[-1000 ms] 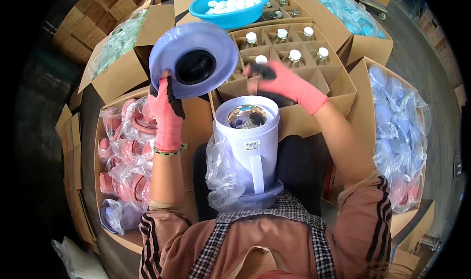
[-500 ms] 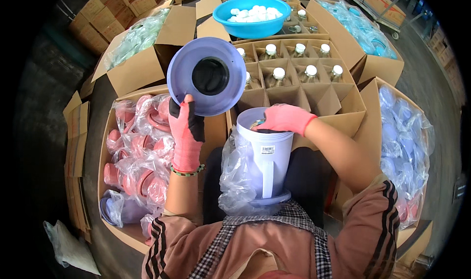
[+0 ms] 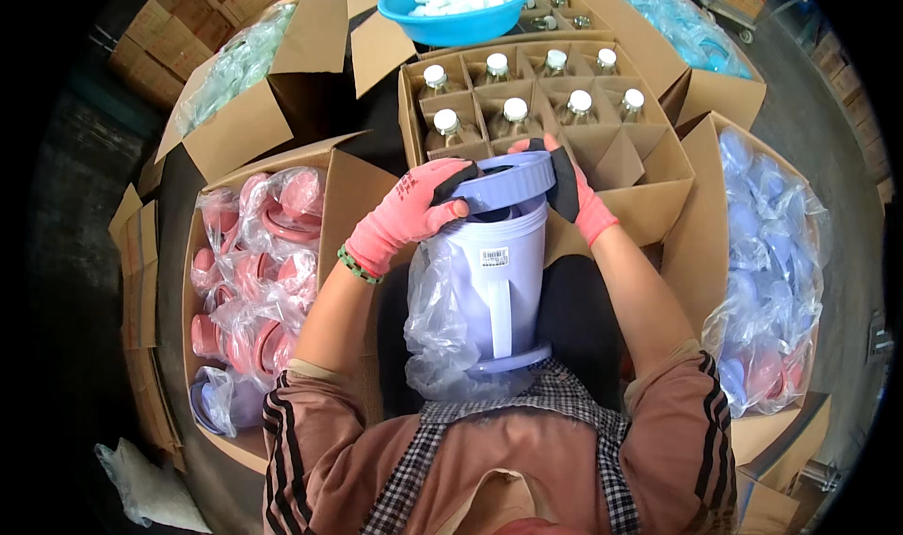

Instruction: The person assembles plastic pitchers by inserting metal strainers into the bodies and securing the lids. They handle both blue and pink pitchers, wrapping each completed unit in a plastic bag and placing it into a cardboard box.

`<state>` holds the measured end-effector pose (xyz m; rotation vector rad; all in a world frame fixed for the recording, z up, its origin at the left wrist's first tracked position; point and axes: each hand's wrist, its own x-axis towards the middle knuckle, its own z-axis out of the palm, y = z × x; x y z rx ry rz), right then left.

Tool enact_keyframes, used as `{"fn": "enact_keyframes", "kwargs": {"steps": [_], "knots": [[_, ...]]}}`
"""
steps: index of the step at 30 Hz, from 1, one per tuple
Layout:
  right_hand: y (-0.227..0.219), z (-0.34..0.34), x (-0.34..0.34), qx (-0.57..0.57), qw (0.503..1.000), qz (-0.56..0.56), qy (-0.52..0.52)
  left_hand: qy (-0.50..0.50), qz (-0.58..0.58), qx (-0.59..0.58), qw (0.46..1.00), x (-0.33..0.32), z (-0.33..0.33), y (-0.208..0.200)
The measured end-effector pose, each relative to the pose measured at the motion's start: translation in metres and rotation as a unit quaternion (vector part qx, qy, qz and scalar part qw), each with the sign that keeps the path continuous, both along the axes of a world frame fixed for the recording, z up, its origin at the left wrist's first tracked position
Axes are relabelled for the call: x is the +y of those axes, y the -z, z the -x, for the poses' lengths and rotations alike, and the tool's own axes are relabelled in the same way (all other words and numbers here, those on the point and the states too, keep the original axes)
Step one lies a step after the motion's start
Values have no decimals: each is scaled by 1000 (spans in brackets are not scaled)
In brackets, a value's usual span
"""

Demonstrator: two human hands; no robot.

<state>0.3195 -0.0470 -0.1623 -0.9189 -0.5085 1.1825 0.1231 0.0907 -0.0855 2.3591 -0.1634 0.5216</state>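
A lavender plastic jug [image 3: 517,291] with a pale handle and a small label stands upright in my lap. A clear plastic bag [image 3: 435,319] hangs crumpled along its left side. Over the jug's mouth is a tilted round lavender lid [image 3: 513,187], its right side higher. My left hand [image 3: 420,199], in a pink glove with dark fingertips, grips the lid's left edge. On the opposite edge, my right hand [image 3: 574,192] holds the rim with fingers curled over it. Inside the jug is mostly hidden by the lid.
Ahead stands a divided carton [image 3: 658,192] of white-capped glass bottles. Behind it is a blue basin [image 3: 451,29] of white caps. Wrapped pink jugs [image 3: 268,281] fill the left carton; wrapped lavender ware [image 3: 767,272] fills the right one. Farther cartons hold green and turquoise wrapped goods.
The lid has come down from the upper left onto the jug's mouth, turned over. My right hand has left the jug's inside and now holds the lid too.
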Motion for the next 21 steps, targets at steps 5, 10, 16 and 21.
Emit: {"fn": "enact_keyframes", "kwargs": {"steps": [5, 10, 16, 21], "knots": [[11, 16, -2, -15, 995, -77, 56, -39, -55, -55, 996, -4, -5, 6], [27, 13, 3, 1, 996, -49, 79, -66, -11, -27, 997, -1, -15, 2], [9, 32, -13, 26, 997, -57, 43, -75, 6, -49, 996, -24, 4, -5], [-5, 42, -26, -10, 993, -109, 52, -191, 33, -135, 972, -34, 15, 4]]}}
